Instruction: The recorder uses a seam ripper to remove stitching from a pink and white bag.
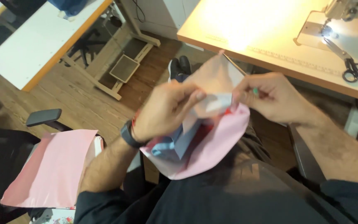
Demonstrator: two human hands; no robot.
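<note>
Pink fabric piece (212, 145) pinched by both hands (166, 110) (270, 97) at its top edge; seam alignment underway, steady grip needed.

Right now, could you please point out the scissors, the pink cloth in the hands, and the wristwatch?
scissors (356, 70), head view, black handles.
pink cloth (218, 141), head view, lower rounded part.
wristwatch (128, 135), head view, dark band on left wrist.

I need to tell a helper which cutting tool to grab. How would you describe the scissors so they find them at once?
Look at the pale wooden table at upper right, where the sewing machine stands. Just below the machine's lit needle lie the scissors, flat near the table's front edge. Their black looped handles and long metal blades set them apart.
</note>
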